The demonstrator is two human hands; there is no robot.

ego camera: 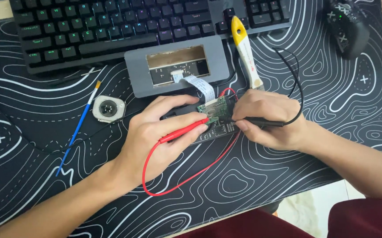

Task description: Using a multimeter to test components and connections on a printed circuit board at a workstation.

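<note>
Left hand (155,136) pinching red probe (183,131), right hand (268,119) gripping black probe (261,122), both tips on circuit board (213,108).

keyboard (111,26) behind frame (177,66) | circuit board (215,115) before frame | brush (78,125) left of watch case (108,108)

Both forearms angle inward, left hand (158,132) and right hand (268,119) curled, fingertips nearly meeting.

- Red glossy plastic probe (184,131), gripped by the left hand (155,136).
- Black matt probe (261,122), gripped by the right hand (268,119).
- Green circuit board (212,107): matt.
- Grey smooth matt casing (138,70) at 12 o'clock.
- Black cloth-like patterned mat (288,176).
</note>
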